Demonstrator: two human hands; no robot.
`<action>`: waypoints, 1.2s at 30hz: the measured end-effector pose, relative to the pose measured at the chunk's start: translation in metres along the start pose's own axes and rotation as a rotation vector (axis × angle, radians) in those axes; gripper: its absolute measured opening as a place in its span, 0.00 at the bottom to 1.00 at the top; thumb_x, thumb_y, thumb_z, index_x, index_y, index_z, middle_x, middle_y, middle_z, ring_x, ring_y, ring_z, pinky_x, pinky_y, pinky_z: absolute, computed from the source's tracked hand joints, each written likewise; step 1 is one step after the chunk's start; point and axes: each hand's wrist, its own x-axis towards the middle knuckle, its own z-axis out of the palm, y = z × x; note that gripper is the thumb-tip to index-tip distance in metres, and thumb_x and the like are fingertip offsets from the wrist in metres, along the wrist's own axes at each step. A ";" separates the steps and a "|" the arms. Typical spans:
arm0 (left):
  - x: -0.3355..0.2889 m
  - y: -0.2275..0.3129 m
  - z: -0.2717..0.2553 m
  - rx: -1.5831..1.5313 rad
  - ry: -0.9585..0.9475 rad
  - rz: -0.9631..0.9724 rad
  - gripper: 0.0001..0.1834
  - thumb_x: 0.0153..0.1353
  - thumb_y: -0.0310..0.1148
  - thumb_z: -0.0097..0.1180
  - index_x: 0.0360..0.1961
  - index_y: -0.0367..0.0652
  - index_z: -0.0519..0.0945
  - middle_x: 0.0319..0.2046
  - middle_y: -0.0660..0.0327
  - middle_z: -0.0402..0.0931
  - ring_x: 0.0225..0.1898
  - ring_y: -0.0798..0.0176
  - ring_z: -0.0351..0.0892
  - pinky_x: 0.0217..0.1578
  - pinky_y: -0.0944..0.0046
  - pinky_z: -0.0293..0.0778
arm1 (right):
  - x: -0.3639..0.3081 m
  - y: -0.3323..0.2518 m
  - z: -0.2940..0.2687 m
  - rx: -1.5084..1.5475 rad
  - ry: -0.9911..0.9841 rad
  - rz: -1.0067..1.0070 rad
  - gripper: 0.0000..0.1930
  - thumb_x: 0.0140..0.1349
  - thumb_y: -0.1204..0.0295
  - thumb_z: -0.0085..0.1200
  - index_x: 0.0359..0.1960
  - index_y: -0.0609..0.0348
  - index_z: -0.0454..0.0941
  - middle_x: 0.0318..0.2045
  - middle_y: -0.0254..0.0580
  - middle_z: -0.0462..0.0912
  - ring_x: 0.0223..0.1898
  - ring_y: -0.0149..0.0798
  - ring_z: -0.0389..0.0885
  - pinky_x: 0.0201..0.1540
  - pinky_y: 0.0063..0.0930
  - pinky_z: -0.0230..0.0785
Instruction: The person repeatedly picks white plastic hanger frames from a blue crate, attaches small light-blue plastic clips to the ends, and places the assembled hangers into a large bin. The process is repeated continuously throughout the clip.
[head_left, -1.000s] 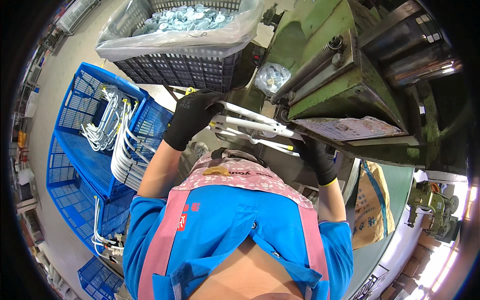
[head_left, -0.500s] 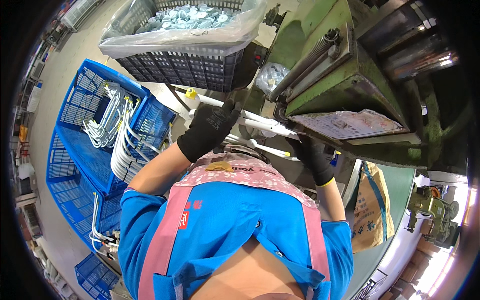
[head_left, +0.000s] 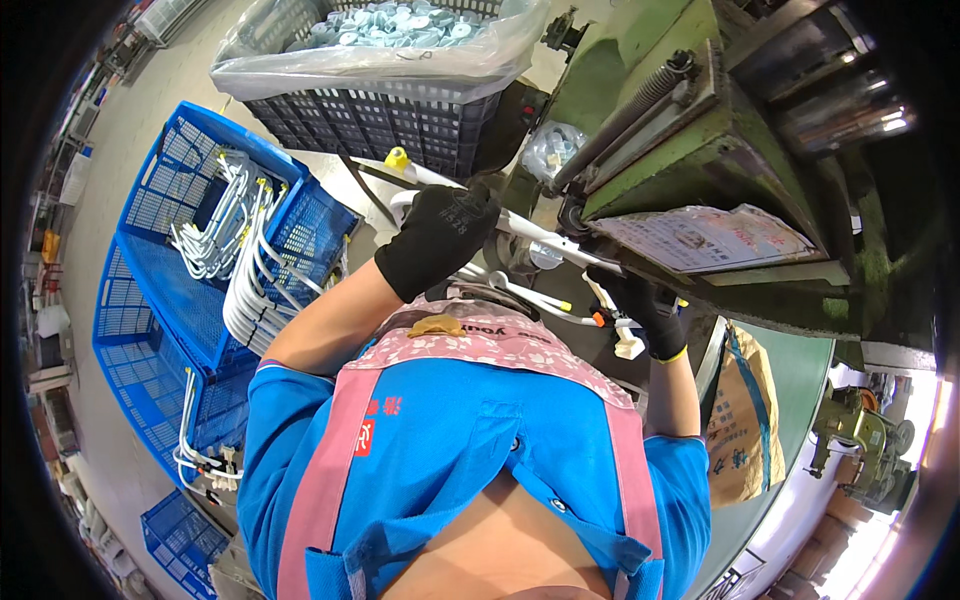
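A: What is in hand here?

B: The left hand (head_left: 437, 238), in a black glove, is clenched around a bent white tube (head_left: 540, 232) and holds it level in front of the green machine (head_left: 690, 130). The right hand (head_left: 640, 305), also gloved, grasps the other end of the tube just under the machine's front plate, close to a small orange-tipped fitting (head_left: 598, 318).

A: So which step is that?

B: I judge it to be the seating step: the tube lies across the mouth of the machine, one end touching it, both hands steadying it. The next move would call for lining the end up squarely with the opening and keeping fingers away from the spring-loaded parts.

A: And the surroundings?

B: No tabletop shows; the work hangs in the air between body and machine. On the left, blue crates (head_left: 190, 250) stand on a pale concrete floor (head_left: 130, 130), holding more white tubes (head_left: 235, 260). Ahead sits a black crate (head_left: 400, 115) lined with clear plastic and filled with small pale-blue pieces. A brown paper sack (head_left: 745, 430) leans at the right, with another green machine (head_left: 860, 440) further off. It looks like a workshop.
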 end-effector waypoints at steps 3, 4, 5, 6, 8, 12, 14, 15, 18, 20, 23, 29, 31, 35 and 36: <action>-0.002 0.001 0.004 0.069 0.006 0.017 0.18 0.45 0.30 0.61 0.40 0.40 0.75 0.40 0.53 0.73 0.27 0.55 0.77 0.24 0.58 0.71 | 0.000 -0.003 -0.002 0.040 -0.119 0.139 0.14 0.60 0.67 0.58 0.48 0.50 0.79 0.43 0.37 0.80 0.44 0.36 0.77 0.47 0.30 0.69; -0.003 0.000 0.007 0.088 0.033 0.033 0.18 0.45 0.30 0.61 0.40 0.40 0.75 0.40 0.53 0.73 0.27 0.56 0.77 0.24 0.58 0.71 | 0.002 -0.005 0.000 0.008 -0.069 0.086 0.14 0.60 0.66 0.59 0.47 0.50 0.79 0.43 0.36 0.81 0.44 0.35 0.78 0.47 0.30 0.69; -0.006 -0.001 0.009 0.087 0.008 0.031 0.16 0.45 0.30 0.60 0.38 0.40 0.75 0.39 0.53 0.73 0.27 0.56 0.77 0.24 0.58 0.71 | 0.003 -0.007 0.001 0.041 0.000 0.075 0.12 0.58 0.65 0.62 0.42 0.54 0.80 0.37 0.37 0.80 0.38 0.34 0.77 0.40 0.29 0.69; -0.009 -0.003 0.012 0.052 0.004 0.024 0.16 0.46 0.31 0.60 0.38 0.40 0.75 0.38 0.53 0.74 0.28 0.57 0.78 0.24 0.58 0.71 | 0.004 -0.009 0.002 0.029 0.067 0.051 0.12 0.58 0.64 0.62 0.40 0.56 0.80 0.32 0.38 0.81 0.33 0.33 0.77 0.36 0.29 0.69; -0.012 -0.008 0.020 -0.003 0.007 0.024 0.16 0.46 0.31 0.60 0.39 0.41 0.76 0.36 0.55 0.75 0.28 0.57 0.78 0.24 0.59 0.72 | 0.007 -0.013 0.005 0.074 0.036 0.178 0.13 0.58 0.63 0.63 0.38 0.59 0.81 0.26 0.40 0.81 0.27 0.31 0.77 0.31 0.28 0.69; -0.015 -0.013 0.033 -0.024 -0.158 -0.020 0.20 0.48 0.32 0.59 0.44 0.40 0.77 0.31 0.57 0.76 0.27 0.57 0.79 0.25 0.59 0.73 | 0.007 -0.018 0.019 0.103 -0.053 0.359 0.13 0.58 0.64 0.61 0.40 0.59 0.81 0.21 0.45 0.80 0.21 0.34 0.78 0.28 0.28 0.68; -0.015 -0.012 0.034 -0.010 -0.153 -0.056 0.21 0.49 0.33 0.59 0.46 0.40 0.78 0.28 0.58 0.76 0.27 0.57 0.79 0.26 0.59 0.74 | 0.003 -0.014 0.024 0.019 -0.026 0.310 0.13 0.58 0.64 0.60 0.40 0.59 0.81 0.21 0.47 0.80 0.22 0.38 0.79 0.28 0.29 0.68; -0.015 -0.011 0.031 -0.108 -0.134 -0.091 0.20 0.51 0.33 0.61 0.47 0.42 0.78 0.31 0.57 0.78 0.29 0.55 0.80 0.29 0.59 0.75 | -0.003 -0.012 0.024 -0.017 -0.057 0.332 0.13 0.57 0.65 0.61 0.40 0.59 0.81 0.23 0.48 0.81 0.24 0.40 0.80 0.29 0.30 0.69; -0.017 -0.003 0.021 -0.345 0.151 -0.164 0.18 0.51 0.33 0.64 0.44 0.43 0.80 0.35 0.55 0.79 0.33 0.53 0.81 0.32 0.59 0.76 | -0.016 -0.006 0.022 -0.145 -0.065 0.292 0.18 0.54 0.64 0.63 0.44 0.59 0.79 0.32 0.53 0.82 0.33 0.52 0.81 0.35 0.36 0.71; -0.025 0.005 0.011 -0.721 -0.179 -0.443 0.14 0.52 0.35 0.66 0.38 0.41 0.80 0.35 0.54 0.80 0.34 0.54 0.81 0.36 0.62 0.75 | -0.023 -0.006 0.023 -0.181 -0.085 0.330 0.20 0.53 0.64 0.64 0.46 0.58 0.77 0.36 0.54 0.82 0.37 0.55 0.81 0.38 0.38 0.72; -0.037 0.015 0.002 -1.247 -0.676 -0.671 0.13 0.60 0.36 0.59 0.40 0.38 0.79 0.35 0.59 0.80 0.38 0.60 0.79 0.43 0.62 0.73 | -0.025 -0.015 0.031 -0.364 -0.011 0.290 0.23 0.48 0.60 0.67 0.45 0.55 0.77 0.34 0.50 0.82 0.35 0.53 0.81 0.36 0.39 0.73; -0.063 0.028 -0.004 -1.236 -0.775 -0.477 0.23 0.64 0.35 0.50 0.59 0.42 0.67 0.53 0.56 0.72 0.57 0.61 0.69 0.57 0.62 0.64 | -0.018 -0.043 0.038 -0.461 0.124 0.365 0.22 0.45 0.57 0.67 0.42 0.49 0.77 0.29 0.41 0.81 0.29 0.46 0.81 0.29 0.36 0.71; -0.068 0.035 0.002 -1.254 -0.705 -0.491 0.24 0.63 0.33 0.50 0.61 0.42 0.65 0.50 0.59 0.72 0.52 0.62 0.70 0.54 0.64 0.65 | -0.016 -0.051 0.038 -0.487 0.147 0.372 0.22 0.45 0.56 0.67 0.41 0.49 0.77 0.26 0.40 0.79 0.26 0.45 0.79 0.26 0.36 0.69; -0.075 0.049 0.021 -1.743 -0.349 -0.682 0.26 0.68 0.42 0.48 0.63 0.43 0.64 0.46 0.61 0.74 0.40 0.68 0.76 0.36 0.67 0.71 | -0.014 -0.061 0.038 -0.447 0.219 0.336 0.20 0.45 0.55 0.67 0.36 0.49 0.76 0.23 0.38 0.76 0.23 0.44 0.77 0.23 0.34 0.67; -0.076 0.051 0.025 -2.039 -0.247 -0.782 0.27 0.68 0.44 0.48 0.63 0.42 0.64 0.47 0.59 0.74 0.40 0.66 0.77 0.36 0.67 0.71 | -0.014 -0.063 0.037 -0.433 0.221 0.351 0.20 0.45 0.55 0.67 0.35 0.49 0.76 0.22 0.37 0.76 0.22 0.44 0.77 0.23 0.34 0.66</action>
